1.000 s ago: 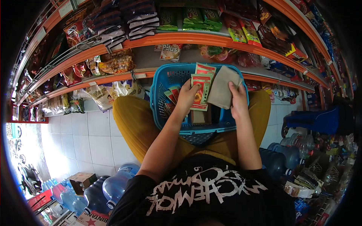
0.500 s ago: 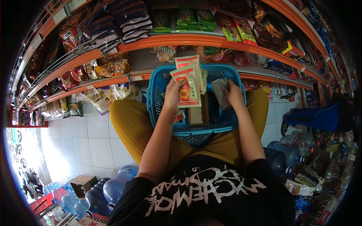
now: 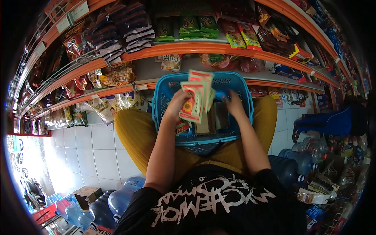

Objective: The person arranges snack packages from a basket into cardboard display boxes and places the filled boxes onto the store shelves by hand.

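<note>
Packets (image 3: 191,105) gripped in left hand (image 3: 177,105), above basket (image 3: 226,140), frame centre, not yet set down; grey pouch (image 3: 222,118) already laid inside. Right hand (image 3: 235,105) nearby; fingers shadowed, grip cannot be told.

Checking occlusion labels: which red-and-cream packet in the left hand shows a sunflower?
The front red-and-cream rectangular packet, lowest in the left hand: its yellow sunflower is uncovered; the packets behind show none.
</note>
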`<action>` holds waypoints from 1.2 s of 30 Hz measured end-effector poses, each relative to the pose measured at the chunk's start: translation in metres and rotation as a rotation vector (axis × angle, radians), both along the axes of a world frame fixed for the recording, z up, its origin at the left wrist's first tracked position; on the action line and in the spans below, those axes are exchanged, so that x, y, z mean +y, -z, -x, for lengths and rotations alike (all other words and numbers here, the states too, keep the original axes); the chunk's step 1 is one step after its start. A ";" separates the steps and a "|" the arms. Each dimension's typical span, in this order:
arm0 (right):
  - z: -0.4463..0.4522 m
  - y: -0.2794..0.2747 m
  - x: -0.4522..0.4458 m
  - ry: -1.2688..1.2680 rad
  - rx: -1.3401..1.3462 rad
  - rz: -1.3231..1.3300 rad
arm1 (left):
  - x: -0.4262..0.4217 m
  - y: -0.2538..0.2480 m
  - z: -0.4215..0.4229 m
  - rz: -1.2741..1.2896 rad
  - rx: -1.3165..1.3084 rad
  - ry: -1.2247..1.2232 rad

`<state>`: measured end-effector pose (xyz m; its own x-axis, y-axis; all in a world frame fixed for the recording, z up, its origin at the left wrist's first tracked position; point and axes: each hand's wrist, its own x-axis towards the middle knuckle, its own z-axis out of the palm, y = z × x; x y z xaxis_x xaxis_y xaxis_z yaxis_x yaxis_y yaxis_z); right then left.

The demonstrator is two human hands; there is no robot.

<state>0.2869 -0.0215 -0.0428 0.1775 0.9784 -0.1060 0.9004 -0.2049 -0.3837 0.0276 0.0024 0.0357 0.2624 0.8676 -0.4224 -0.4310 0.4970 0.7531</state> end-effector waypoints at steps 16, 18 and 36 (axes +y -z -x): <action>0.046 -0.075 -0.007 -0.339 0.778 0.793 | 0.004 0.017 0.011 -0.185 0.007 0.961; 0.041 -0.060 -0.008 -0.312 0.972 0.808 | 0.004 0.019 0.013 -0.164 -0.018 0.881; 0.048 -0.036 0.000 0.251 1.403 0.044 | -0.033 0.026 -0.044 0.253 -0.434 0.409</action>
